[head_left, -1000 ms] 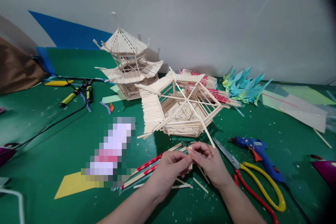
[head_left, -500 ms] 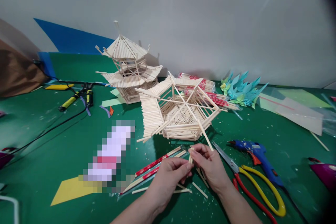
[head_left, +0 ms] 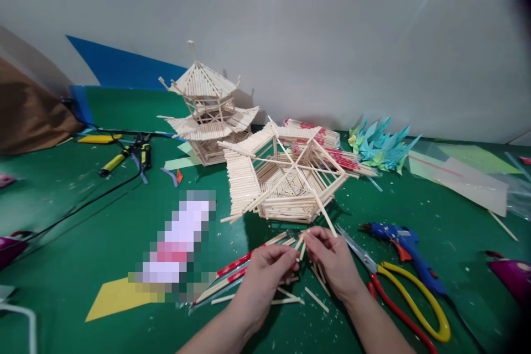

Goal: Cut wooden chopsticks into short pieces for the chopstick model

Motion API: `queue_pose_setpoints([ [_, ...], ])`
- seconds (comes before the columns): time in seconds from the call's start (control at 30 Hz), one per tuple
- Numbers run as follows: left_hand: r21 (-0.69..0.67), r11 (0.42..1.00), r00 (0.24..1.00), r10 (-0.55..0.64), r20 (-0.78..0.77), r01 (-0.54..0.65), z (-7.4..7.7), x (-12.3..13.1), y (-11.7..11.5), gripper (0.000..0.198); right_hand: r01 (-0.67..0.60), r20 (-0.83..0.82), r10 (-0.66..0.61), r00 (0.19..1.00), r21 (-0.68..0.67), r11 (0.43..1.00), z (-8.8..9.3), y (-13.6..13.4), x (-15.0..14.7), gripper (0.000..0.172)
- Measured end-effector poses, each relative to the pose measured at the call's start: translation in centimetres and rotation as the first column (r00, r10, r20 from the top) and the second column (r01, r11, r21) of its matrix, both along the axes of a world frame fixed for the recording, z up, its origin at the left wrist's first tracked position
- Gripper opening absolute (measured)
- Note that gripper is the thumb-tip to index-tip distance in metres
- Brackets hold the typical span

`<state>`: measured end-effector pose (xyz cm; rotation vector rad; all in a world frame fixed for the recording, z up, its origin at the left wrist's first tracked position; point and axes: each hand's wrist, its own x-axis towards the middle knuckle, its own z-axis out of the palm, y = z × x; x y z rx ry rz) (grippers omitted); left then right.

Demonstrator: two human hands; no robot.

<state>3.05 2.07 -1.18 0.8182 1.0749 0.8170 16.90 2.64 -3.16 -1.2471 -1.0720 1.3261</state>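
Observation:
My left hand (head_left: 265, 274) is closed, its thumb and fingertips pinching short wooden sticks (head_left: 303, 250). Close against it, my right hand (head_left: 332, 260) is closed too, gripping the upper ends of those short sticks. Just beyond my fingers stands an unfinished hexagonal stick model (head_left: 243, 182), its roof slatted on the left and bare-framed on the right. Under and between my hands lie loose cut sticks (head_left: 316, 299). Wrapped chopsticks (head_left: 234, 265) with red bands rest beside my left hand.
Scissors (head_left: 409, 293) and a blue glue gun (head_left: 409, 238) lie right of my right hand. A tiered stick pagoda (head_left: 207, 86) stands behind. Packed chopsticks (head_left: 332, 155), teal paper leaves (head_left: 384, 146), pliers (head_left: 120, 160) and yellow paper (head_left: 112, 301) lie around on the green table.
The short sticks between my fingertips have spread from a close bundle into a slight V. My hands stay nearly in place; the view has tilted up slightly.

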Motion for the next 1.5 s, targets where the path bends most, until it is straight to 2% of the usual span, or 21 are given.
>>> queue_pose_setpoints([
  [0.13, 0.095, 0.991, 0.993, 0.096, -0.071, -0.089, 0.6, -1.1, 0.1, 0.019, -0.064, 0.163, 0.054, 0.985, 0.059, 0.996, 0.1, 0.1, 0.3, 0.022],
  [0.23, 0.171, 0.979, 0.983, 0.132, -0.126, -0.109, 1.1, -1.7, 0.3, 0.018, -0.143, 0.299, 0.111, 0.948, 0.089, 0.986, 0.3, 0.0, 0.4, 0.02],
  [0.4, 0.279, 0.959, 0.974, 0.108, -0.2, -0.049, 1.7, -1.7, 0.8, 0.017, -0.256, 0.513, 0.154, 0.844, 0.134, 0.957, 1.0, -0.5, 0.5, 0.017],
  [0.53, 0.375, 0.927, 0.965, 0.081, -0.251, 0.02, 1.1, -1.7, 1.2, 0.019, -0.32, 0.602, 0.175, 0.78, 0.142, 0.937, 1.2, -0.9, 0.5, 0.019],
  [0.63, 0.436, 0.898, 0.955, 0.07, -0.29, 0.066, 0.2, -2.0, 1.3, 0.019, -0.327, 0.611, 0.18, 0.77, 0.136, 0.935, 1.1, -0.9, 0.6, 0.012],
  [0.73, 0.474, 0.872, 0.942, 0.054, -0.333, 0.117, -0.4, -2.5, 1.4, 0.02, -0.261, 0.58, 0.127, 0.805, 0.154, 0.953, 0.9, -0.7, 0.8, 0.011],
  [0.83, 0.505, 0.845, 0.926, 0.034, -0.377, 0.174, -0.4, -2.6, 1.3, 0.02, -0.174, 0.499, 0.064, 0.864, 0.176, 0.969, 0.9, -0.5, 0.9, 0.014],
  [0.97, 0.552, 0.796, 0.905, 0.012, -0.426, 0.25, -0.5, -2.4, 0.9, 0.02, -0.145, 0.342, 0.081, 0.936, 0.165, 0.976, 1.0, -0.6, 0.6, 0.022],
  [1.07, 0.59, 0.735, 0.875, -0.01, -0.484, 0.335, -0.7, -2.2, 0.6, 0.021, -0.138, 0.279, 0.087, 0.956, 0.17, 0.976, 0.8, -0.7, 0.3, 0.017],
  [1.13, 0.595, 0.715, 0.864, -0.026, -0.504, 0.369, -0.9, -2.1, 0.4, 0.021, -0.129, 0.268, 0.078, 0.96, 0.179, 0.975, 0.7, -0.8, 0.2, 0.015],
  [1.27, 0.585, 0.712, 0.874, -0.085, -0.478, 0.389, -1.1, -1.9, 0.2, 0.019, -0.153, 0.271, 0.1, 0.957, 0.183, 0.971, 0.4, -1.0, -0.4, 0.013],
  [1.37, 0.586, 0.723, 0.885, -0.077, -0.459, 0.367, -1.0, -1.8, 0.2, 0.021, -0.175, 0.292, 0.115, 0.949, 0.186, 0.967, 0.4, -1.0, -0.8, 0.013],
  [1.5, 0.569, 0.745, 0.877, -0.046, -0.478, 0.349, -0.9, -1.9, 0.2, 0.022, -0.138, 0.362, 0.06, 0.93, 0.194, 0.971, 1.5, -0.9, -0.1, 0.011],
])
